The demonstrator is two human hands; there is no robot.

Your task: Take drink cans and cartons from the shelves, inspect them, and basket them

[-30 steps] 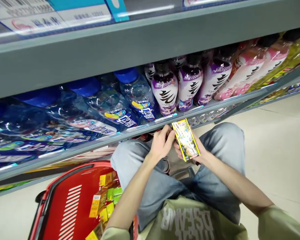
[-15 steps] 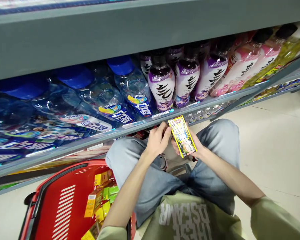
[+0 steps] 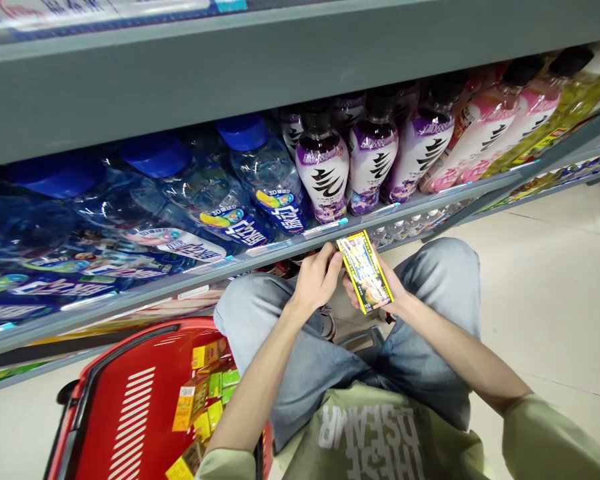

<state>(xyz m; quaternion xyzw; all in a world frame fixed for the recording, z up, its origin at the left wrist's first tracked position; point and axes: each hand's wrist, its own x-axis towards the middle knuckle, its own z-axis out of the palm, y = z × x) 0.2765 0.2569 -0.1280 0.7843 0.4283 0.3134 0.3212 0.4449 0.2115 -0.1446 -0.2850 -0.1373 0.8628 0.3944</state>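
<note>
Right hand (image 3: 391, 285) of the crouching person grips a yellow-edged carton (image 3: 365, 272), printed face up, just in front of the drinks shelf (image 3: 280, 254). Over by the carton's corner nearest that shelf, the left hand (image 3: 314, 280) has its thumb and fingers bent close; I can't tell whether they pinch it. Purple-labelled bottles (image 3: 323, 175) stand on the shelf, blue-capped bottles (image 3: 267, 177) to their left. On the shelf's near side, a red basket (image 3: 100, 427) holds small yellow and green boxes (image 3: 207, 353).

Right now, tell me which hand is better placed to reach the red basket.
Probably the left hand: it is nearer the red basket, while the right hand supports the yellow-edged box from beneath.
</note>
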